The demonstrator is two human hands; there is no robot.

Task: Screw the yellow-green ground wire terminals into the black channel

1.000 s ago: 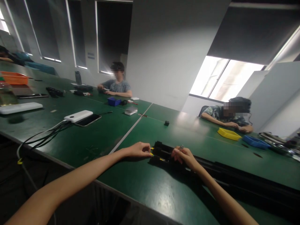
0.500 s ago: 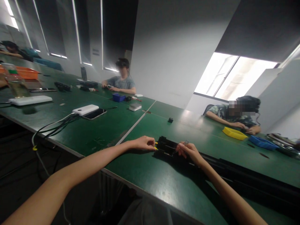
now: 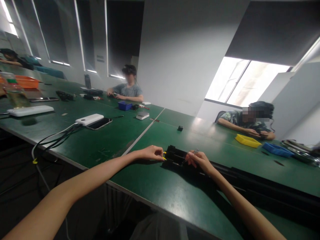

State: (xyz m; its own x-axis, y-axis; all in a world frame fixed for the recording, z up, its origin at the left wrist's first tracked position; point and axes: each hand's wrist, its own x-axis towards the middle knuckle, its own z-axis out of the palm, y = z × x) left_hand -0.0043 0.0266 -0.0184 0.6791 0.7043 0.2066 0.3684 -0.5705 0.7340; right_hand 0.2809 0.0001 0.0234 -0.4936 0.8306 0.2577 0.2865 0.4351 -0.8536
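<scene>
A long black rail-like part [image 3: 176, 156] lies on the green table [image 3: 160, 190] and runs off to the right. My left hand [image 3: 151, 153] rests at its left end, fingers curled and pinched at small yellow pieces [image 3: 164, 155] there. My right hand [image 3: 197, 159] sits on top of the part a little to the right, fingers closed on it. A small shiny thing shows just above that hand's knuckles; I cannot make out what it is.
A white power bank [image 3: 89, 119], a phone [image 3: 99, 123] and black cables [image 3: 53, 138] lie to the left. A small black block [image 3: 180, 128] sits beyond. Two seated people work across the table, with a yellow tray [image 3: 247, 140] and blue trays [image 3: 277, 149] near one.
The view has shifted slightly upward and left. Both hands stay at the left end of the black part; the right hand has slid a little along it.
</scene>
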